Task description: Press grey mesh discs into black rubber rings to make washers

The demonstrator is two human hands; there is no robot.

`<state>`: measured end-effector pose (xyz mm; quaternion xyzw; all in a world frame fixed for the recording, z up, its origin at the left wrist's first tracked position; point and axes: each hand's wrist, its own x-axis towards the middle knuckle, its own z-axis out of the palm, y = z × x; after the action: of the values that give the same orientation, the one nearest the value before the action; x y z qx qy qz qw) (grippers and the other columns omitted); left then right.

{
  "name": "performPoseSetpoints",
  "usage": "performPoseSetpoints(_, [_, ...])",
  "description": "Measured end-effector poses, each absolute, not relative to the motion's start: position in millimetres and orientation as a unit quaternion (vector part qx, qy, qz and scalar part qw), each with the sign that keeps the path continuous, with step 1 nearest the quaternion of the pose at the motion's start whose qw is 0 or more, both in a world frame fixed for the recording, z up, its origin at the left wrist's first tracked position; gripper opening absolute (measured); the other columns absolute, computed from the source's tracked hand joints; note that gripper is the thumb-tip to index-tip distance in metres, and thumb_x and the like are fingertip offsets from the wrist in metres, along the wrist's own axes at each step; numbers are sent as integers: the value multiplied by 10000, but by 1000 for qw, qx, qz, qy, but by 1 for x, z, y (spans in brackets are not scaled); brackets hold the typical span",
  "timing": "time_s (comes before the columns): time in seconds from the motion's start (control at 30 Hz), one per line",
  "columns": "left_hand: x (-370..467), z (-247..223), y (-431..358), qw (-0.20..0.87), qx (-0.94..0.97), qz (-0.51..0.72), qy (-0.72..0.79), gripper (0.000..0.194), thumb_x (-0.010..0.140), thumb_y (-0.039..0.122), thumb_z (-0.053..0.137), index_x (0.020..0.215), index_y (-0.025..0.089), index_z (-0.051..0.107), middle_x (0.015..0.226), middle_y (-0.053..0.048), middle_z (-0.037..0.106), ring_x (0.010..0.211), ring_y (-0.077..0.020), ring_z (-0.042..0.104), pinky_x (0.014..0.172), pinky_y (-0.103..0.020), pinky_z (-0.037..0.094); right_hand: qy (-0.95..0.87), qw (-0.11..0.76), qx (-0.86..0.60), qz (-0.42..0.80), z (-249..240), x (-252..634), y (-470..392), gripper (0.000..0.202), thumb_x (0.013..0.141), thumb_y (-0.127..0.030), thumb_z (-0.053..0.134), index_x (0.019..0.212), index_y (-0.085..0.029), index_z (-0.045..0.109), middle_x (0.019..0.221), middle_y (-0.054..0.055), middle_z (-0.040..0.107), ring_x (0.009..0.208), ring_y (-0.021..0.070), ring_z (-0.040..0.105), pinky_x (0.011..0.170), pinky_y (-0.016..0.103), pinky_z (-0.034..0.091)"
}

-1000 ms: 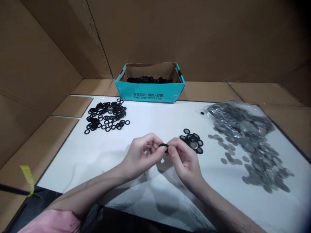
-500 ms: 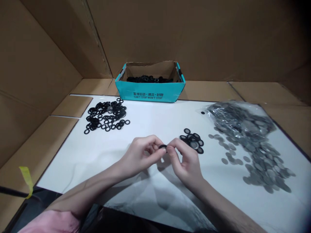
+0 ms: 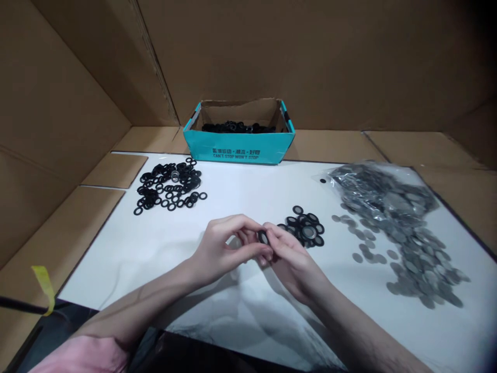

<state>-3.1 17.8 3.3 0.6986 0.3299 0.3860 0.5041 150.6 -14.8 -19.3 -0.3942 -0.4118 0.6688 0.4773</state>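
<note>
A black ring washer with a grey mesh disc in its middle (image 3: 263,237) is pinched between both hands over the white table, its face tilted toward me. My left hand (image 3: 229,246) grips its left side with thumb and fingers closed. From the right, my right hand (image 3: 289,254) holds the same washer by thumb and fingertips. Just behind my right hand lies a small pile of black rings with grey centres (image 3: 308,231). Loose grey mesh discs (image 3: 415,264) are spread further right. Some of the fingers hide one another.
A pile of black rings (image 3: 171,186) lies at the back left. A turquoise box (image 3: 238,145) holding many black rings stands at the back. A clear plastic bag of grey discs (image 3: 384,189) rests at the back right. Cardboard walls (image 3: 310,62) surround the table (image 3: 128,259).
The washer has turned from nearly edge-on to show more of its face. My right hand has rolled and its fingers have shifted around the washer. Both hands stay in about the same place.
</note>
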Motion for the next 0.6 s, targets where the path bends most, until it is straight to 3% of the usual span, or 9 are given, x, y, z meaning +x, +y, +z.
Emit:
performPoseSetpoints(0.37, [-9,2,24,437,739,404,317,226,764,253,780,887,98,672,681,-37,657,578,-103,580,565,-221,512,-437,474,-414,642,-23,167,-8,361,851,-510,623,714,-177,591,644,-19,479,636,115,413,623,258,323])
performPoseSetpoints(0.6, [-6,4,21,400,748,429,312,213,758,260,788,831,102,666,615,-9,619,529,-86,544,513,-196,492,-341,427,-361,756,-13,165,-12,316,794,-465,679,760,-163,593,679,-6,470,620,103,370,591,252,307])
